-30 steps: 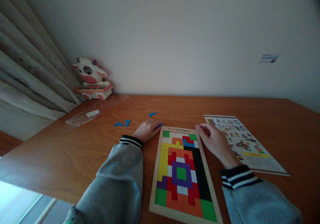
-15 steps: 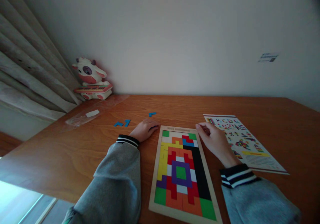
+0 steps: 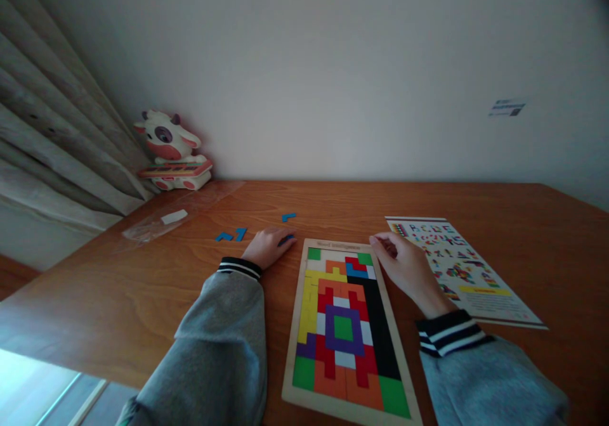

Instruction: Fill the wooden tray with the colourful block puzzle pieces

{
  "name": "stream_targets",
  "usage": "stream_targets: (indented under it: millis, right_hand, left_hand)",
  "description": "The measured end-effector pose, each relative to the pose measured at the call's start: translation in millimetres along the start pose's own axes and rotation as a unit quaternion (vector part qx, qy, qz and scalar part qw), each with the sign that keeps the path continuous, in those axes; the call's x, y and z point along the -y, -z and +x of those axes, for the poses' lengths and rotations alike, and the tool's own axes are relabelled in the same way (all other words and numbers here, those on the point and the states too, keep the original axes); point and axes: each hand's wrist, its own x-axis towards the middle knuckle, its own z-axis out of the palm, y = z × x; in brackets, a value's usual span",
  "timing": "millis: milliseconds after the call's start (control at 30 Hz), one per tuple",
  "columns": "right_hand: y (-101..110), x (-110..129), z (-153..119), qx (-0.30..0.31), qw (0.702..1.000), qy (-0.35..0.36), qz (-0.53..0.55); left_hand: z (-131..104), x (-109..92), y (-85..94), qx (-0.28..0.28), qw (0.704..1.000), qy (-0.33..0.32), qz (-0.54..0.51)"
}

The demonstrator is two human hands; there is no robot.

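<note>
A wooden puzzle board (image 3: 292, 350) lies flat, filled mostly with coloured block pieces; a black stretch (image 3: 383, 324) runs down its right side. Just left of the board's top corner is my left hand (image 3: 267, 247), closed low over the table with a blue puzzle piece (image 3: 286, 239) showing between thumb and fingers. My right hand (image 3: 404, 264) is at the top right corner, its fingers curled and pinched against the frame; whatever may be inside them is hidden. Loose blue pieces lie beyond my left hand: one farther back (image 3: 288, 217), two to its left (image 3: 233, 234).
Right of the board, a printed pattern sheet (image 3: 480, 296) lies partly behind my right hand. Clear plastic film with a white label (image 3: 174, 217) is on the left of the table. A cow toy with a keyboard (image 3: 174, 153) stands at the back left, by the curtain (image 3: 57, 141).
My left hand has drawn slightly back and left, and a blue piece now shows between its fingers. My right hand stays at the board's corner.
</note>
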Motion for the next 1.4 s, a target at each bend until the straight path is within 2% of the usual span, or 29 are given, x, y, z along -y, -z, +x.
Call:
stream_targets:
  millis: [133, 200, 267, 300, 367, 400, 500, 533, 600, 733, 967, 1100, 1267, 1333, 1400]
  right_hand:
    - [-1, 1, 0, 0.003, 1.000, 0.008, 0.009]
    - [-1, 2, 0, 0.008, 1.000, 0.011, 0.016]
    - [-2, 4, -1, 0.019, 0.999, 0.013, 0.038]
    - [-3, 5, -2, 0.028, 0.998, 0.013, 0.058]
    - [-5, 10, -5, 0.061, 0.993, 0.013, 0.104]
    - [-6, 14, -6, 0.085, 0.988, 0.015, 0.126]
    - [-8, 25, -13, 0.170, 0.970, 0.029, 0.169]
    - [-9, 28, -15, 0.194, 0.964, 0.039, 0.180]
    - [-11, 32, -18, 0.221, 0.953, 0.059, 0.198]
    - [-11, 31, -19, 0.228, 0.946, 0.059, 0.222]
    - [-9, 34, -17, 0.236, 0.921, 0.037, 0.309]
    - [-14, 37, -17, 0.213, 0.931, 0.012, 0.295]
    - [-17, 22, -13, 0.081, 0.951, -0.005, 0.299]
    - [-16, 14, -11, 0.024, 0.973, 0.005, 0.231]
    - [-15, 8, -9, -0.018, 0.990, 0.057, 0.128]
  left_hand:
    - [0, -4, 3.1, -0.028, 0.998, -0.038, 0.031]
    - [1, -11, 5.4, -0.051, 0.998, -0.048, 0.007]
    - [3, -25, 5.7, -0.096, 0.993, -0.023, -0.066]
    - [4, -34, 4.6, -0.126, 0.985, 0.011, -0.117]
    - [5, -56, 0.1, -0.149, 0.955, 0.069, -0.247]
    - [5, -68, -2.7, -0.144, 0.935, 0.084, -0.313]
    - [4, -101, -8.6, -0.079, 0.886, 0.095, -0.448]
    - [2, -110, -8.7, -0.070, 0.878, 0.086, -0.466]
    - [0, -122, -6.1, -0.057, 0.885, 0.057, -0.459]
    - [-2, -127, -0.9, -0.069, 0.903, 0.017, -0.424]
    - [0, -117, -15.3, -0.113, 0.885, 0.111, -0.437]
    - [-1, -119, -14.7, -0.093, 0.889, 0.083, -0.441]
    - [0, -119, -7.8, -0.104, 0.935, 0.049, -0.336]
    - [0, -117, -5.0, -0.087, 0.955, 0.027, -0.283]
    - [0, -115, -2.6, -0.056, 0.967, -0.025, -0.246]
